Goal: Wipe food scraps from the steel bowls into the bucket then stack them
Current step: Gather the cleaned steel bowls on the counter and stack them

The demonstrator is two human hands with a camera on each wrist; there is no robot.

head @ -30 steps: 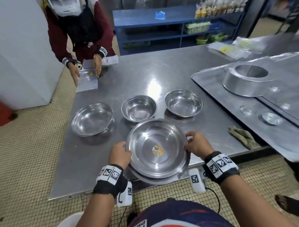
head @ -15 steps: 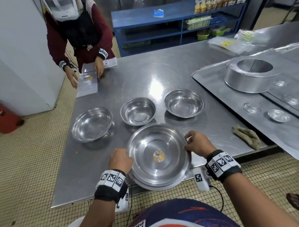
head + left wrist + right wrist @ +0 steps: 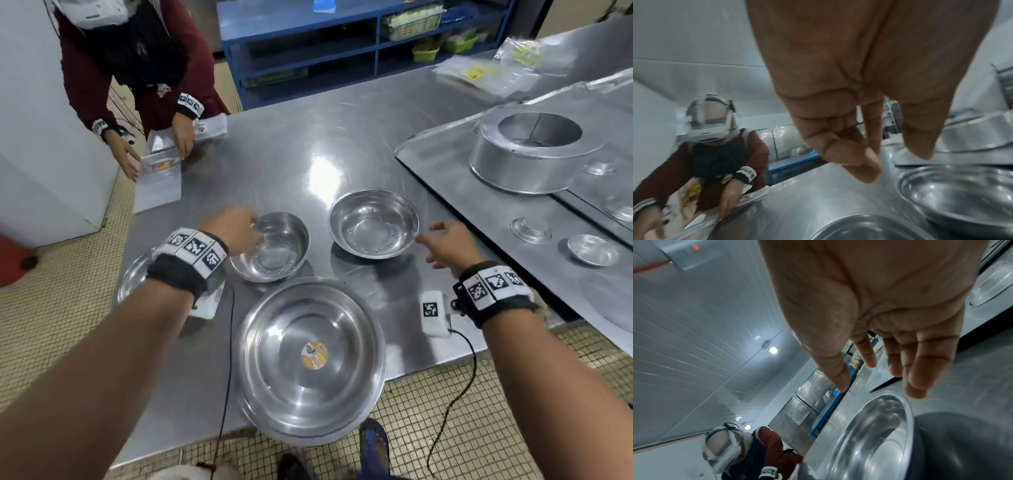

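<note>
A large steel bowl (image 3: 310,370) with a yellow sticker sits nested on another bowl at the table's front edge, with no hand on it. Behind it stand a middle small bowl (image 3: 274,246) and a right small bowl (image 3: 373,222). A left bowl (image 3: 133,274) is mostly hidden under my left wrist. My left hand (image 3: 248,224) hovers at the middle bowl's left rim, fingers loosely hanging (image 3: 869,167) and holding nothing. My right hand (image 3: 428,236) reaches beside the right bowl's rim with fingers spread (image 3: 916,382) above that bowl (image 3: 869,434). No bucket is in view.
Another person (image 3: 137,68) leans over plastic bags (image 3: 159,174) at the table's far left corner. A raised steel tray (image 3: 462,164) on the right carries a ring pan (image 3: 534,150) and small saucers (image 3: 592,250). Blue shelving (image 3: 342,44) stands behind the table.
Both hands have let go of the large bowl and moved forward, the left to the middle small bowl, the right to the right small bowl. The large bowl stays at the front edge.
</note>
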